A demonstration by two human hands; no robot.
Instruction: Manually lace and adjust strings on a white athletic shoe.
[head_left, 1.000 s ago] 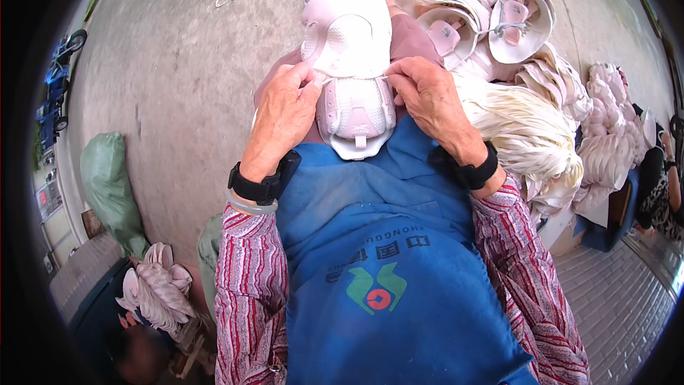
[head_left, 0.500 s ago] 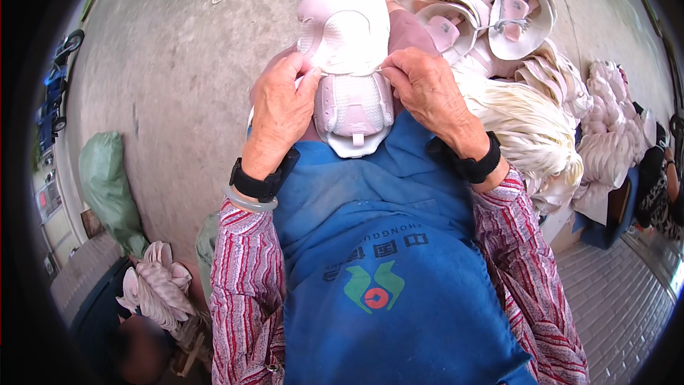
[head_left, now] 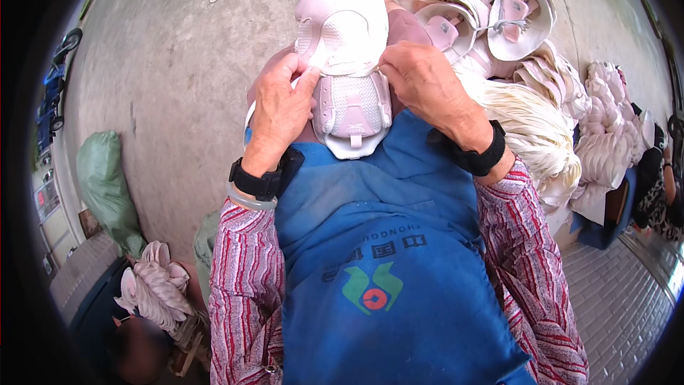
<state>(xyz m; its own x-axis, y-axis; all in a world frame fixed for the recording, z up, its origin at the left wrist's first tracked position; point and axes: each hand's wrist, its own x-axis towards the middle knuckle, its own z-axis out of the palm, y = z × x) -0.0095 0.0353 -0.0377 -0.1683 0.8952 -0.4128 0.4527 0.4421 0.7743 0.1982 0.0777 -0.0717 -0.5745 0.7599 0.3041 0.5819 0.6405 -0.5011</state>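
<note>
A pale pink shoe upper [head_left: 349, 71] lies heel-toward-me on my lap above a blue apron [head_left: 385, 257]. My left hand [head_left: 279, 110] pinches its left edge near the collar. From the other side, my right hand [head_left: 427, 82] grips the right edge at the same height. Both wrists carry black bands. The toe end of the upper points away from me over the grey concrete floor [head_left: 171, 71].
A pile of white and pink shoe uppers [head_left: 499, 14] and pale fibre bundles [head_left: 541, 128] sits at the right. More pink pieces [head_left: 605, 135] lie farther right beside another person [head_left: 659, 185]. A green sack [head_left: 107, 185] and stacked white pieces [head_left: 157, 285] are at the lower left.
Both hands have shifted slightly up along the shoe upper's sides, and the upper sits a little higher on my lap. Nothing was let go.
</note>
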